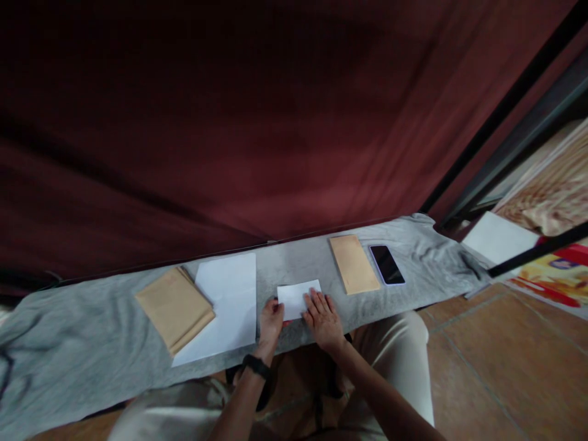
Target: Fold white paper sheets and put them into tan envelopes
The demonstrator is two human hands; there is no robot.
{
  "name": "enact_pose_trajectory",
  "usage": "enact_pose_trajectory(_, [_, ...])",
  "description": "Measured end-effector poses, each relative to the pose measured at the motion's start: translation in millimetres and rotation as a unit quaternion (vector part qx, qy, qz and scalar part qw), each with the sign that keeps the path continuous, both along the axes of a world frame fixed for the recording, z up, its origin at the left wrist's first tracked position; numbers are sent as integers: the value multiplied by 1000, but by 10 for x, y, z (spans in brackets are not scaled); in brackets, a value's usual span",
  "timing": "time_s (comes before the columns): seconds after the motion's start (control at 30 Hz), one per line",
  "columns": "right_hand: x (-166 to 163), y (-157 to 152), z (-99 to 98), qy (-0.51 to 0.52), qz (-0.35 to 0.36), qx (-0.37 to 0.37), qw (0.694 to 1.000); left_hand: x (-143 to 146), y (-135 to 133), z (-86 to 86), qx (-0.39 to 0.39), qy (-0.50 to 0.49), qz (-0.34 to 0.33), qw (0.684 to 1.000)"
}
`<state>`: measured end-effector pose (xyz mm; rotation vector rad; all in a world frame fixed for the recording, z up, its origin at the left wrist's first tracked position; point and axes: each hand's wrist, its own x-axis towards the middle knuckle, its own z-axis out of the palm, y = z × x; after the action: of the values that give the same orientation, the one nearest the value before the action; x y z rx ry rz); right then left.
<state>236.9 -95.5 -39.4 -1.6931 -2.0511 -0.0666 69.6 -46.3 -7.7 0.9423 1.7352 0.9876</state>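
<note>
While our left grip (272, 317) pinched the left end of the small white paper (292, 301) between thumb and fingers, our right grip (322, 315) lay open across its right end, fingers slightly spread and resting on top. We had the paper in front of us near the middle of the surface (294, 260), close to its near edge, and a bit of red (287, 323) showed beneath, too small for us to identify. Just beside our left grip ran the right edge of the large white sheet (229, 300), with brown envelopes (172, 309) overlapping its left side. To our right, a stretch of grey cloth (68, 343) separated the paper from the tan packet (353, 263), and the phone (387, 264), its screen dark, lay just beyond that. Under everything, the cloth was wrinkled at both ends. We faced a dark red curtain (275, 153), with black posts (496, 122) and tiled floor (478, 361) to the right.
</note>
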Motion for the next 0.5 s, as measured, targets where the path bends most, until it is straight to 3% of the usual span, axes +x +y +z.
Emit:
enact_pose_trajectory(0.37, [269, -3, -49, 149, 0, 6, 989, -28, -53, 20, -5, -74, -21, 997])
enact_pose_trajectory(0.5, [386, 82, -34, 337, -17, -33, 941, -33, -123, 101, 11, -116, -41, 992])
